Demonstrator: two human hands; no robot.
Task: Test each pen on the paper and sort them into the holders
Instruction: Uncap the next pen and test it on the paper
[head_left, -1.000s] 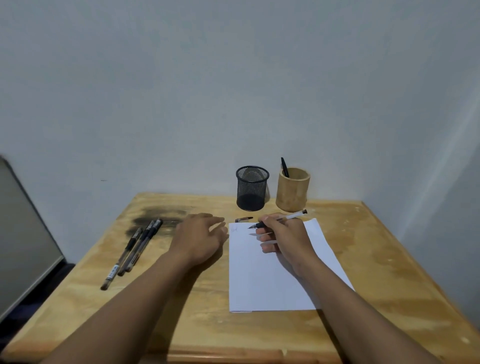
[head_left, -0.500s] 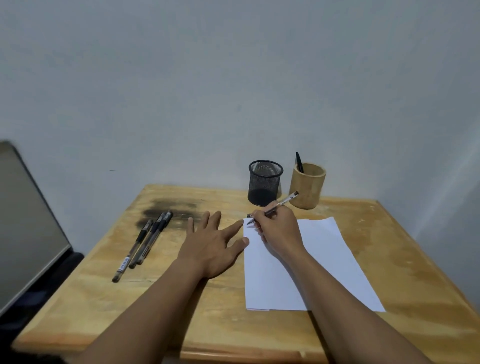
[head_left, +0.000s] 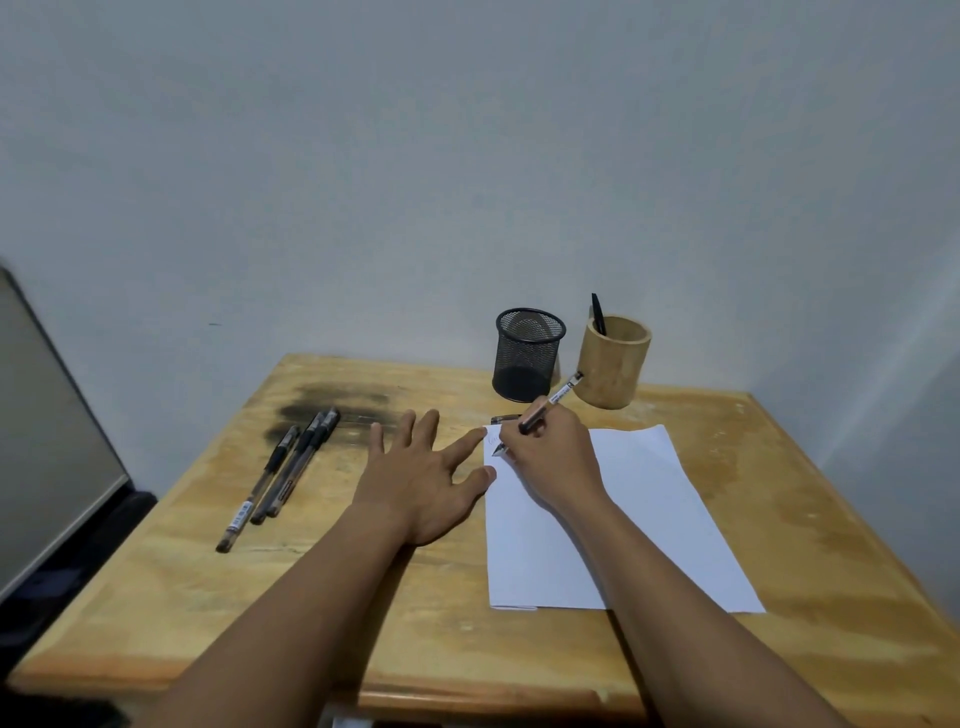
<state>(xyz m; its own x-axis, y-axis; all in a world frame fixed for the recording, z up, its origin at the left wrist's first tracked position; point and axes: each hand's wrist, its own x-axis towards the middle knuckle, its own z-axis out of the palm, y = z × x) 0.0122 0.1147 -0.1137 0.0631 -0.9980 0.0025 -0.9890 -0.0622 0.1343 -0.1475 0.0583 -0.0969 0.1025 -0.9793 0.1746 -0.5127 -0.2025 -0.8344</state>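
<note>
The left hand lies flat, palm down, on the surface near its middle, fingers spread and pointing toward the far edge, thumb stretched right. The right hand is just beside it, curled in a writing grip, its fingers closed around a pen. Both bare forearms reach in from the near edge.

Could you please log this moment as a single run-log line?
right hand: writing with pen on paper | left hand: flat, steadying paper edge | three pens waiting | bamboo holder: one pen
</note>
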